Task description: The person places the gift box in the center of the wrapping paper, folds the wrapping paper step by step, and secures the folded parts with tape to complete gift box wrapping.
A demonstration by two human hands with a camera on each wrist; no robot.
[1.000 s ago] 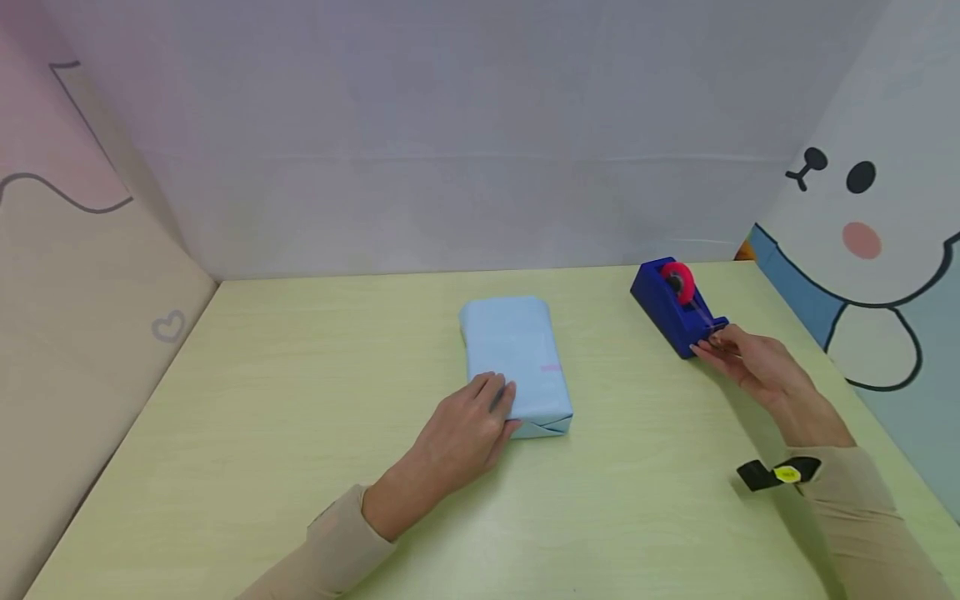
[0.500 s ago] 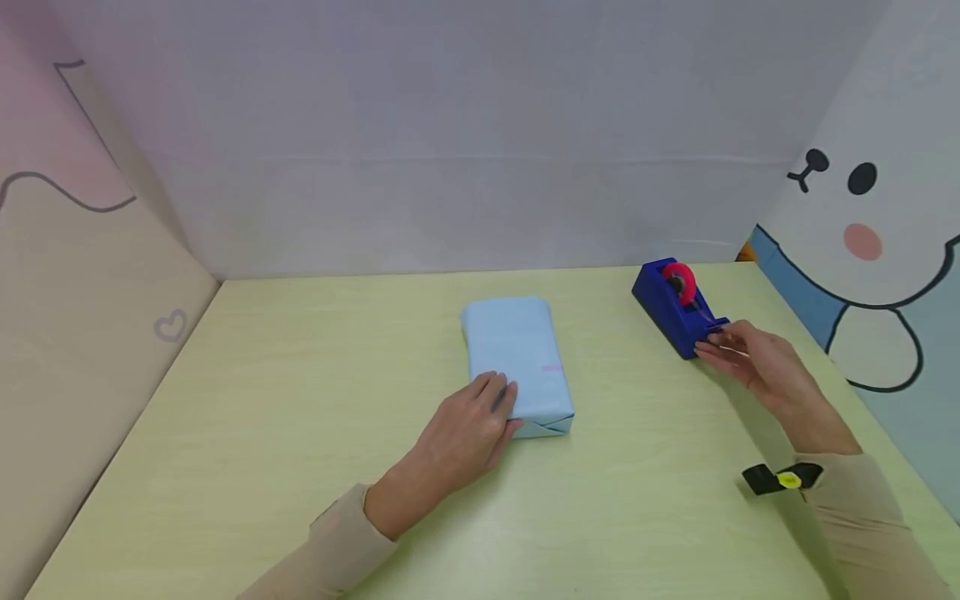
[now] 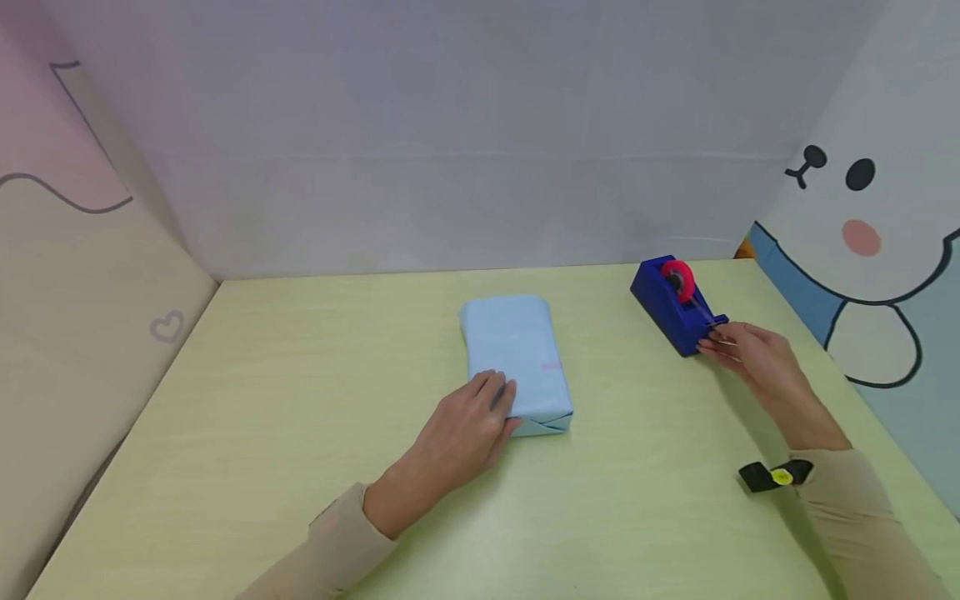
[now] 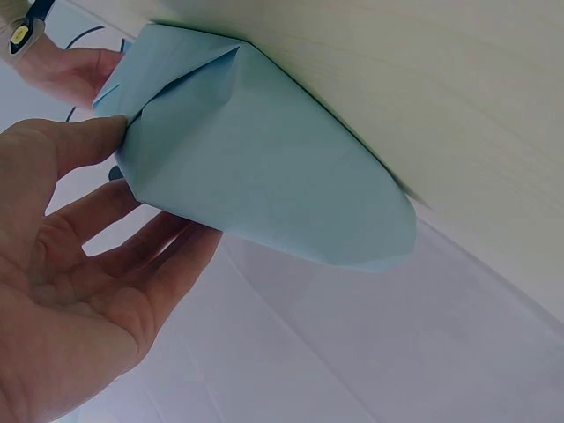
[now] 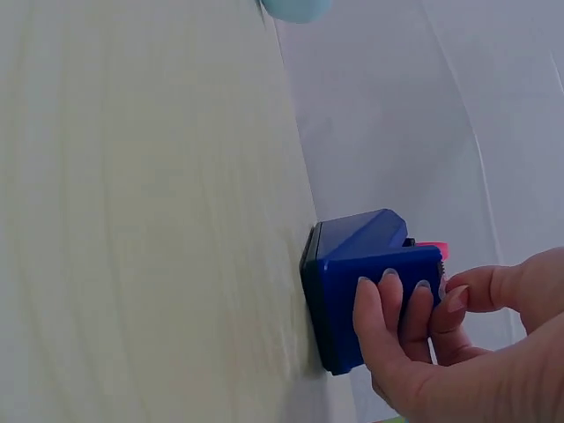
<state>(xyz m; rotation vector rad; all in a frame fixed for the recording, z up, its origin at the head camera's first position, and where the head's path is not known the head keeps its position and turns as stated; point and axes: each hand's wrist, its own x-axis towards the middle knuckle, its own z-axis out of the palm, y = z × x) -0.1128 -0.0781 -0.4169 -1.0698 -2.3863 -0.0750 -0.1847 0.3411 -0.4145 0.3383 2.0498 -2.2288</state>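
Note:
A package wrapped in light blue paper (image 3: 517, 342) lies on the table, its folded end toward me. My left hand (image 3: 465, 427) grips its near left corner, fingers on top and thumb against the folded end (image 4: 181, 88). At the right stands a blue tape dispenser (image 3: 660, 307) with a red-cored tape roll (image 3: 679, 282). My right hand (image 3: 765, 365) is at the dispenser's cutter end. In the right wrist view, thumb and forefinger pinch together at the serrated cutter (image 5: 442, 267), where the tape's end is barely visible; other fingertips touch the dispenser's front face (image 5: 379, 273).
The pale wooden table (image 3: 300, 375) meets a light wall (image 3: 450, 167) at the back. Printed panels stand at the left and right sides. A black strap with a yellow tag (image 3: 780, 477) sits at my right cuff.
My right hand shifts slightly at the cutter, its thumb and forefinger still close to the tape's end. The left hand, the package and the dispenser stay in place.

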